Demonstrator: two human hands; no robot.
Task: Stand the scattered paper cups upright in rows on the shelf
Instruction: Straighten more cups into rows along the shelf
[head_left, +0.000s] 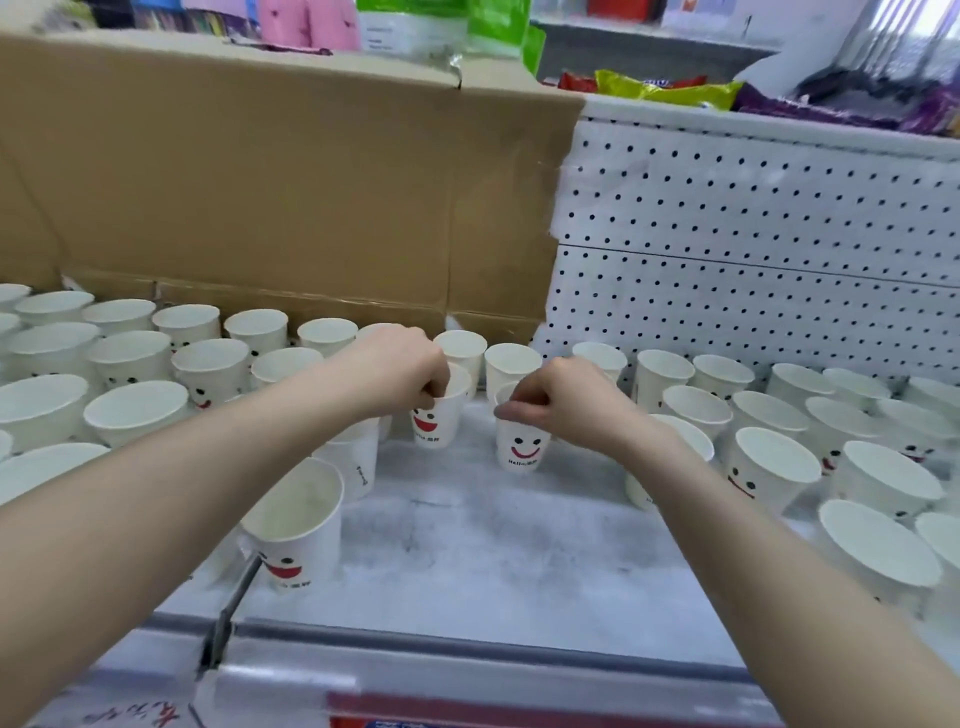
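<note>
Nearest you, beneath your left forearm, a white paper cup printed with a red smiling face (296, 525) stands upright close to the front edge of the pale grey shelf (467, 551). Drag that arm back low and you could sweep it off.

Further in, your left hand (410, 371) pinches the rim of a white smiley-face paper cup (434, 421), and your right hand (563, 402) pinches the rim of a matching white cup (522, 447). Both cups are upright in the bare gap between the hands. I cannot tell whether their bases rest on the shelf.

Rows of upright white cups (769, 467) crowd the outer side of each wrist, so a sideways shift could topple the neighbours. Squeezing the thin rims could buckle them.

Beyond your fingers a back row of white cups (511, 361) stands against brown cardboard (285, 182) and a white perforated panel (753, 234). Push too far and you would jam those cups.
</note>
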